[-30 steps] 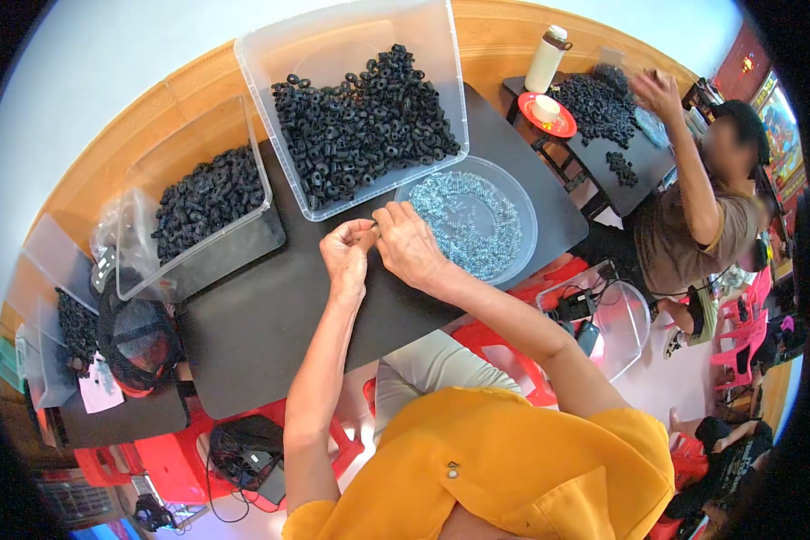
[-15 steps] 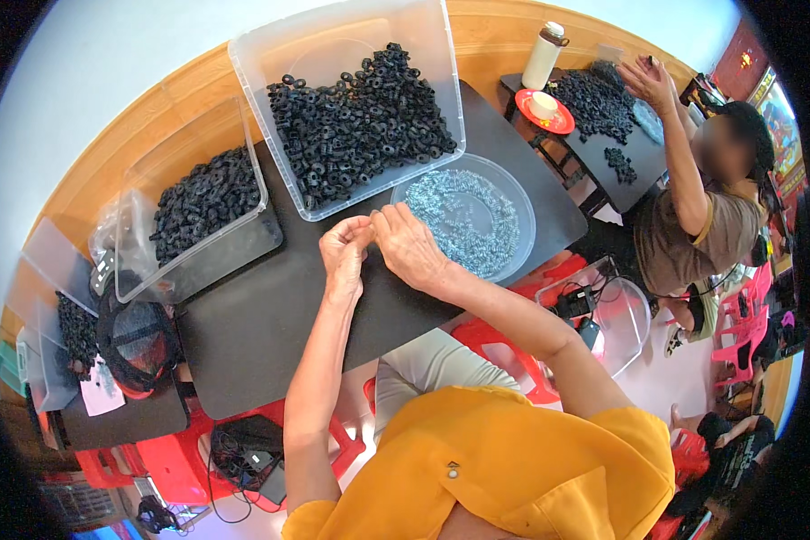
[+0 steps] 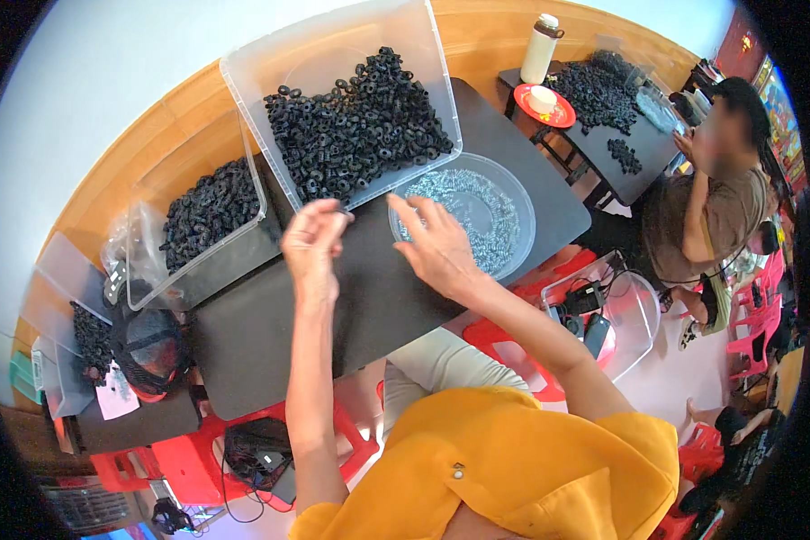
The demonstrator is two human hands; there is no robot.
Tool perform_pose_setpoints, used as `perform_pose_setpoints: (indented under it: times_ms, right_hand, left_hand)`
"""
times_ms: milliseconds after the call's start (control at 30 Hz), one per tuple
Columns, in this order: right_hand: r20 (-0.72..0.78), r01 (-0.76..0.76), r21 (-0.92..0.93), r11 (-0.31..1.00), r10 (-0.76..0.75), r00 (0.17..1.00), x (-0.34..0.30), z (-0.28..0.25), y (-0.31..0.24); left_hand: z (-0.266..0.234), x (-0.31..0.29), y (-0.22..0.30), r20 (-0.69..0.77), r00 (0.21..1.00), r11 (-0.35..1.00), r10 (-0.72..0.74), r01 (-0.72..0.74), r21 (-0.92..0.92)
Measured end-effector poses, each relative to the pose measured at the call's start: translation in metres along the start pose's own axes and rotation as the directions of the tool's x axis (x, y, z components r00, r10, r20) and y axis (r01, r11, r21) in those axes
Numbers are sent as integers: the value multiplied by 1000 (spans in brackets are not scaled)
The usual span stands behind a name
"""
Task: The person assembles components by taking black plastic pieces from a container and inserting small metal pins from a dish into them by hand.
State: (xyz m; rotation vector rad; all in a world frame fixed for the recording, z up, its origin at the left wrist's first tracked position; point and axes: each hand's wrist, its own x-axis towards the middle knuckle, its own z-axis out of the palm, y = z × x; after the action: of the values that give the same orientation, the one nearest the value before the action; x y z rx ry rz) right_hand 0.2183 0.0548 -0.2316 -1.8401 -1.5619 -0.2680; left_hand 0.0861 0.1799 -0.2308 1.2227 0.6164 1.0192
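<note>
Mid-frame, seemingly between small-part pickings, the left hand (image 3: 313, 241) appears to pinch a small black part (image 3: 345, 214), while the right hand (image 3: 438, 249), fingers spread, hovers at the round tray's (image 3: 529, 219) left edge, where picking calls for fine fingertips.

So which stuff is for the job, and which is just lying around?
Probably for the job:
small dark piece in the left hand
black parts in the big clear tub
small shiny pieces in the round tray by the right hand

Probably just lying about:
cream bottle
red plate
</note>
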Motion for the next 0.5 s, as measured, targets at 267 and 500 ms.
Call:
perform_pose_setpoints:
  times_ms: [267,500]
  right_hand:
    - [-192,-81,-14,997,77,978,-44,-46,46]
    - [-222,-172,26,985,173,960,-62,-52,63]
  left_hand:
    - [-78,3,118,-367,442,571,818,-549,610]
    - [-115,38,75,-243,560,448,792,-263,855]
